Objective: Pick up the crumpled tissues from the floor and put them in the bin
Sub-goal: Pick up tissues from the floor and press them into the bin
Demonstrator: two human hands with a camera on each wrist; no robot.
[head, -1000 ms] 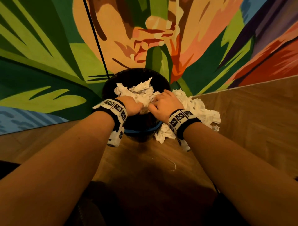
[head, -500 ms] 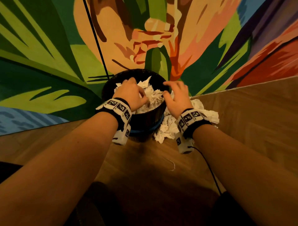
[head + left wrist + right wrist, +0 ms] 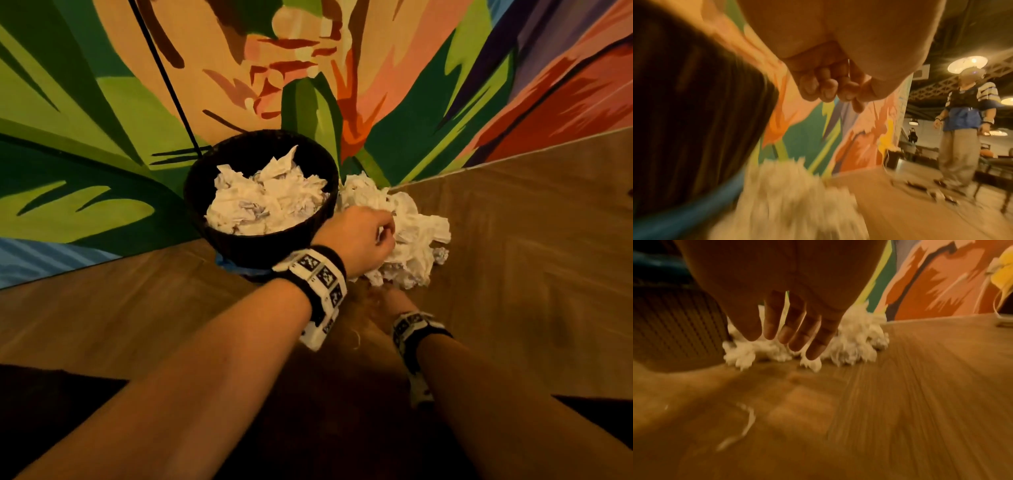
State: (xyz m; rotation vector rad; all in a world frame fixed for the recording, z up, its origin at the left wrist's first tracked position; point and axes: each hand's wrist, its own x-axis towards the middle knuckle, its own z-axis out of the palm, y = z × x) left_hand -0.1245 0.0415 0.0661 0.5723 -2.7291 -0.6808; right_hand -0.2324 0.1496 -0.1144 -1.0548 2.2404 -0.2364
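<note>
Honestly, the heap of crumpled white tissues (image 3: 407, 236) beside the dark woven bin (image 3: 263, 246) is best scooped from both sides; the left hand (image 3: 359, 238) is curled but empty, the right hand (image 3: 795, 331) is spread, nothing gripped.

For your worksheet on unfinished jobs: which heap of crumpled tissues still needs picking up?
The heap on the floor right of the bin; the other heap already lies inside it.

A bin (image 3: 260, 240) stands on the floor (image 3: 513, 274) against the mural wall (image 3: 85, 137), with tissues (image 3: 267, 205) piled inside it. A heap of tissues (image 3: 418, 236) lies on the floor just right of the bin, near the wall. The left hand (image 3: 359, 236) is above the heap's near-left edge; the right hand (image 3: 789, 331) is low over the floor just before the heap.
</note>
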